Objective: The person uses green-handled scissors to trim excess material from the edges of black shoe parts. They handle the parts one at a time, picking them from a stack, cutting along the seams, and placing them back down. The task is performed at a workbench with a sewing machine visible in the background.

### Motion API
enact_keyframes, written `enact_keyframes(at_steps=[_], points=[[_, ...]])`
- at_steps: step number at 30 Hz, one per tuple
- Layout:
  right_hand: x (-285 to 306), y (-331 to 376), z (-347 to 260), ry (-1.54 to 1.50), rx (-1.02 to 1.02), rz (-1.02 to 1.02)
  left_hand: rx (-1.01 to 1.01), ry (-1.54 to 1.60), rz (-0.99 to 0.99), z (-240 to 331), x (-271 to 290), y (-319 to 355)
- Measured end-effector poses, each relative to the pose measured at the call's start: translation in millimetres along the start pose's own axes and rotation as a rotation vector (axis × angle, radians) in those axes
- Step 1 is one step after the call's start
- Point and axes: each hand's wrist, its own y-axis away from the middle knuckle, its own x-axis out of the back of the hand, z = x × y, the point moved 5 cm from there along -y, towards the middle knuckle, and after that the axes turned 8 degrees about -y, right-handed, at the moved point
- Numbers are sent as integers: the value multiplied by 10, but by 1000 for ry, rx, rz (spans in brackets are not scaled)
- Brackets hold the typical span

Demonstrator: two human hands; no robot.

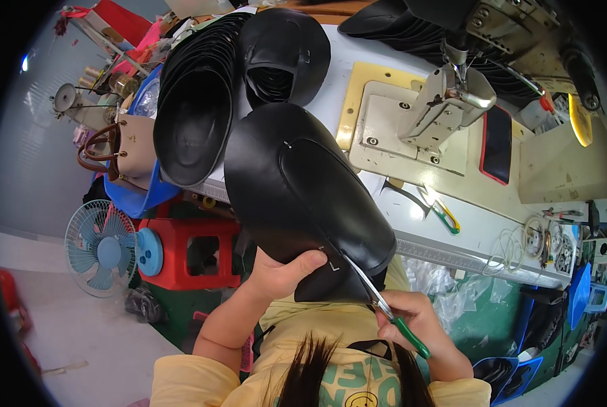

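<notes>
A large black leather shoe upper (269, 176) is held up over my lap, tilted, its far end above the table edge. My left hand (283, 273) grips its near left edge, the thumb pressed on top beside a small pale mark. In my right hand (417, 319) is a pair of scissors (410, 337) with green handles. Their blades point up and left, lying at the near edge of the raised part of the upper. Whether the blades are parted or cutting cannot be told. The fingers under the leather are hidden.
An industrial sewing machine (446, 108) stands on the table. Stacked black uppers (198, 102) lie at the far left. A red-edged phone (497, 146) and green-and-yellow-handled snips (446, 216) lie nearby. A fan (107, 251) and red stool (174, 261) stand at left.
</notes>
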Motion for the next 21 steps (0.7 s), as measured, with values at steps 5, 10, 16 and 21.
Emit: enact_keyframes(at_steps=[5, 10, 16, 21], points=[[10, 12, -99, 162, 59, 47, 33, 55, 6, -13, -16, 20], [12, -26, -168, 216, 100, 23, 52, 21, -104, -39, 5, 49], [-12, -17, -88, 116, 72, 45, 29, 51, -40, -15, -28, 31], [-13, -12, -119, 259, 92, 79, 102, 104, -65, -131, 10, 71]])
